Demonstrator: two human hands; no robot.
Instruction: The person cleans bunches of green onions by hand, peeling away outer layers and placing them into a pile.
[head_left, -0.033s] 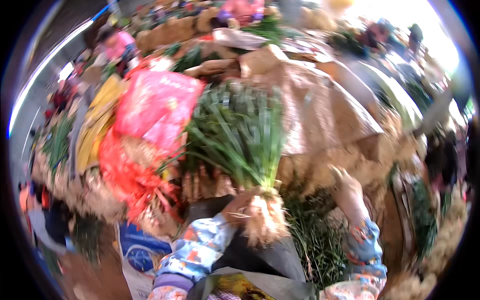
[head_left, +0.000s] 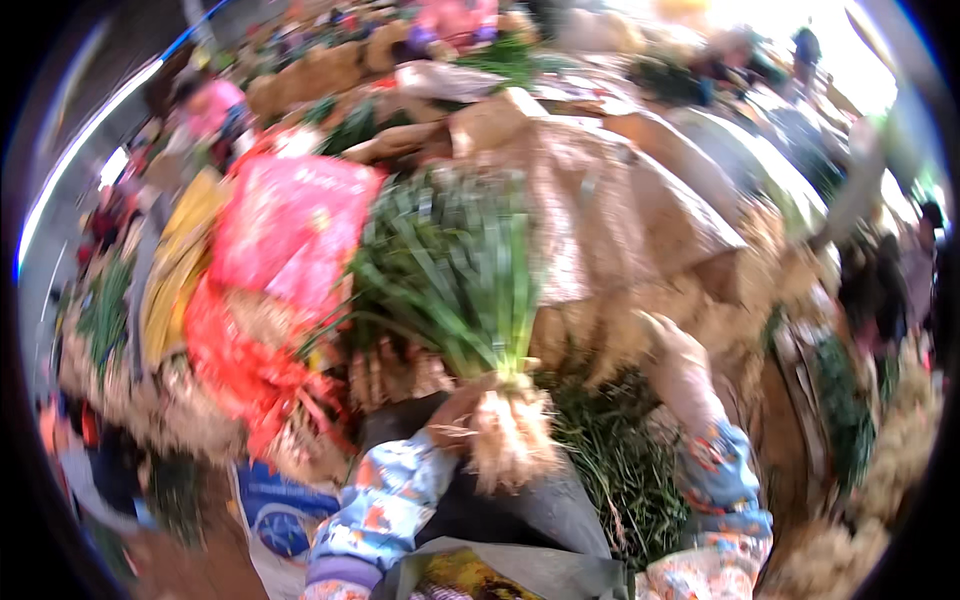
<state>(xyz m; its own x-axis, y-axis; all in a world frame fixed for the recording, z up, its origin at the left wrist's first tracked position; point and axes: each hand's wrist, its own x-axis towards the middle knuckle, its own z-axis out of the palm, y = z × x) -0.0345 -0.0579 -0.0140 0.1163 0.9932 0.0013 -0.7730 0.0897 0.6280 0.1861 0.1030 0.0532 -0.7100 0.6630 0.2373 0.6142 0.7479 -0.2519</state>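
Observation:
My left hand point(head_left: 462, 408) is closed around the lower stems of a bunch of green stalks point(head_left: 505, 300), which looks like green onions or green garlic. Its long leaves fan away from me, and pale, stringy roots point(head_left: 512, 440) hang towards my lap. Apart from the bunch, at the right, my right hand point(head_left: 684, 375) reaches forward with some fingers stretched out and nothing visible in it. It is nearest to the edge of a tan mass of roots point(head_left: 610, 345). Motion blur softens the fingers.
Pink-red plastic sacking point(head_left: 290, 235) lies left of the bunch, brown sheeting point(head_left: 600, 210) beyond it to the right. Loose green leaves point(head_left: 625, 480) lie beside my lap. A blue-and-white sack point(head_left: 280, 520) is at lower left. Other people, one in pink point(head_left: 212, 108), are farther off.
The whole view has shifted slightly, so most things appear a little farther left. My left hand still grips the bunch; the right hand keeps nearly the same pose.

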